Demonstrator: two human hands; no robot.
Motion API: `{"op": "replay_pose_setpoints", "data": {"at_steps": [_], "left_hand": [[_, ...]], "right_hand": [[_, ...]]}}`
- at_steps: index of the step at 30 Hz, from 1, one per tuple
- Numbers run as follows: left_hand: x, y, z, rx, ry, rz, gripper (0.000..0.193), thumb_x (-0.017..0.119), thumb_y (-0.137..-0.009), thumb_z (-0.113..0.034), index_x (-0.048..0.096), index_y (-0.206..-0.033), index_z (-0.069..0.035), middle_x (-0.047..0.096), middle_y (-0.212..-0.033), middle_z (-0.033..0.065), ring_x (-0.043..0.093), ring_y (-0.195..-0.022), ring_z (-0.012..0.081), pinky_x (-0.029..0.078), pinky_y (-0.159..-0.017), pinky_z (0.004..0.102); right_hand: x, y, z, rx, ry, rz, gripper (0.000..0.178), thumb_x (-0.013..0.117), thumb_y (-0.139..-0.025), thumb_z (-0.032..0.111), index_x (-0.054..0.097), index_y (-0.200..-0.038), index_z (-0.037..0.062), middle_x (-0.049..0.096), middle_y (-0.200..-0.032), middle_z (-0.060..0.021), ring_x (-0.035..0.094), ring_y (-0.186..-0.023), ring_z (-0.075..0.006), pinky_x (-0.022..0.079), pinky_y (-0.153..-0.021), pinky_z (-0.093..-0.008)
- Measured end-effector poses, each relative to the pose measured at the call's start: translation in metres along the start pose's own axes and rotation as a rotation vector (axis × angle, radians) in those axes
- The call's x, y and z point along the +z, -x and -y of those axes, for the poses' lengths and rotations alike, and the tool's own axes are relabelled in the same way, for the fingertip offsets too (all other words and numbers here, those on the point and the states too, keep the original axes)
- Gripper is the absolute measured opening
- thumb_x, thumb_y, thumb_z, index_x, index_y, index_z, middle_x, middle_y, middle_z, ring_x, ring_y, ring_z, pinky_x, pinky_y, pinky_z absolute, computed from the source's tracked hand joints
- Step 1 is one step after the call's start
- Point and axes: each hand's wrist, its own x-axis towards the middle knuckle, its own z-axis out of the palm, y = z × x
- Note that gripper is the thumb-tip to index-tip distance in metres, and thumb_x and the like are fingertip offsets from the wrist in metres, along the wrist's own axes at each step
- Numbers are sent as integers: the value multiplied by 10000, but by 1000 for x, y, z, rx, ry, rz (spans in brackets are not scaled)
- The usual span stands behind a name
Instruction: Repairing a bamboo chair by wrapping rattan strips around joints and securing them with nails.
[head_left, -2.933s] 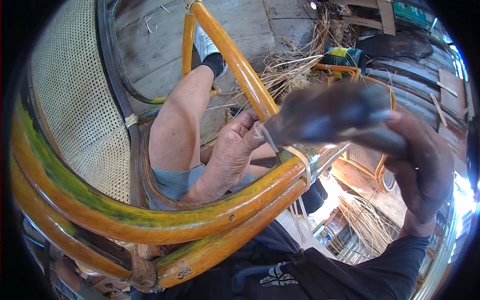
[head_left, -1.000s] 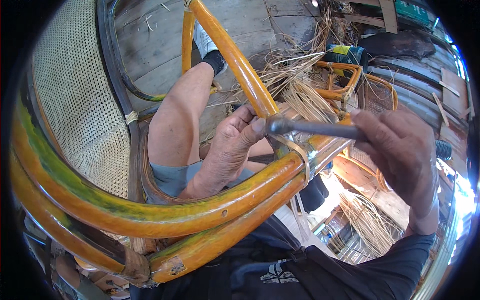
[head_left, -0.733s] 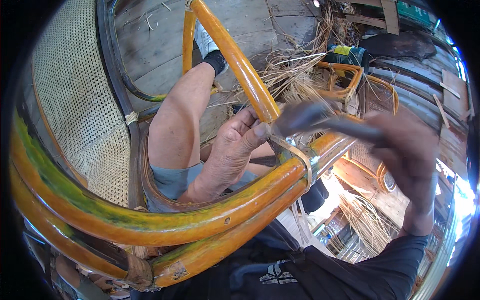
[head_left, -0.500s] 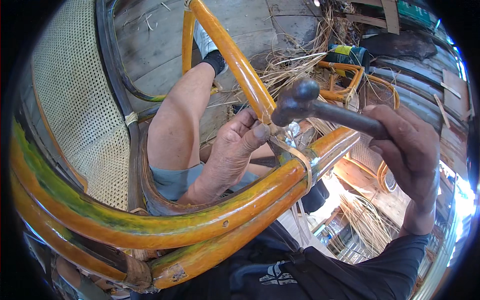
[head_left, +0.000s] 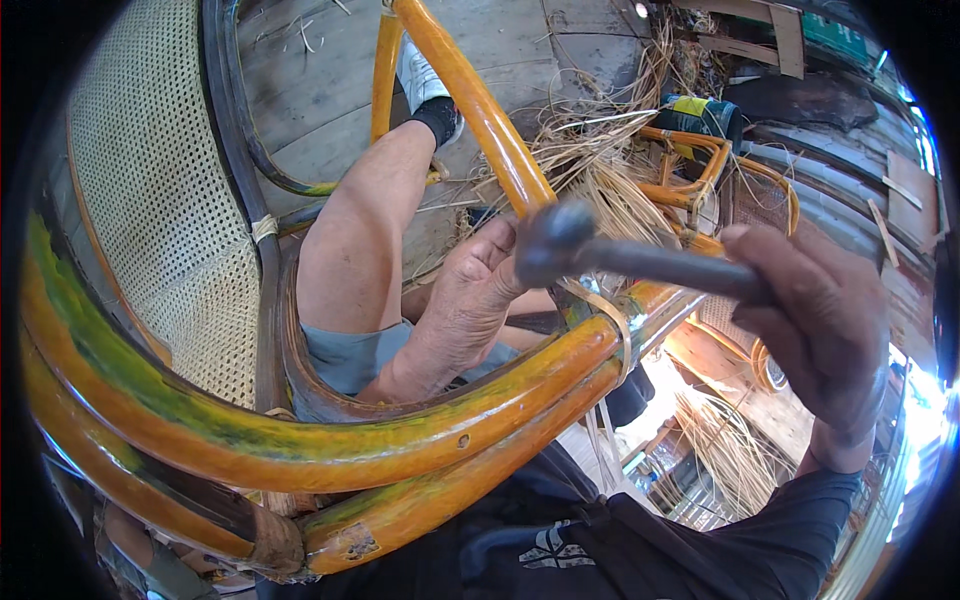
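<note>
Floorboards (head_left: 300, 125) spread behind the slanting pole (head_left: 480, 112), with loose cane strips (head_left: 612, 192) heaped to its right. Your right hand (head_left: 825, 315), right of the pole, is wrapped round the handle of the hammer (head_left: 655, 264), whose head covers the pole's lower end. Your left hand (head_left: 465, 312) curls just left of that end; its fingertips are hidden, so what they pinch cannot be told. Short, square taps would likely serve best: guard that left thumb, and spare the pale binding strip (head_left: 627, 345) looped round the curved rails (head_left: 350, 460) below the pole.
</note>
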Motion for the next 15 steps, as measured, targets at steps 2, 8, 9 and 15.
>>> {"op": "replay_pose_setpoints", "data": {"at_steps": [2,8,9,15], "left_hand": [[-6,2,0,-8,27,27,457,658,-833,-234,473,-1176,5,533,-1119,87,498,-1060,146,367,-965,301],[-10,-6,8,-13,44,47,467,657,-834,-251,475,-1179,5,536,-1119,82,484,-1077,145,334,-985,304],[-9,-4,6,-19,13,35,473,660,-832,-258,475,-1178,7,537,-1115,82,483,-1076,144,333,-984,304],[-5,1,2,45,11,4,461,644,-845,-242,462,-1181,17,533,-1106,78,488,-1069,147,340,-979,309]], "right_hand": [[-1,-4,2,-6,43,125,336,638,-748,123,577,-1058,11,542,-712,-128,515,-569,-278,384,-534,-367],[9,2,-10,62,-35,3,319,644,-744,120,572,-1034,6,548,-721,-126,529,-609,-280,388,-551,-375],[9,3,-9,66,-41,0,319,644,-744,120,572,-1034,6,548,-721,-126,529,-609,-280,388,-551,-375],[25,32,-39,138,-107,-275,298,604,-811,121,576,-1084,6,631,-878,-102,606,-718,-242,478,-654,-338]]}}
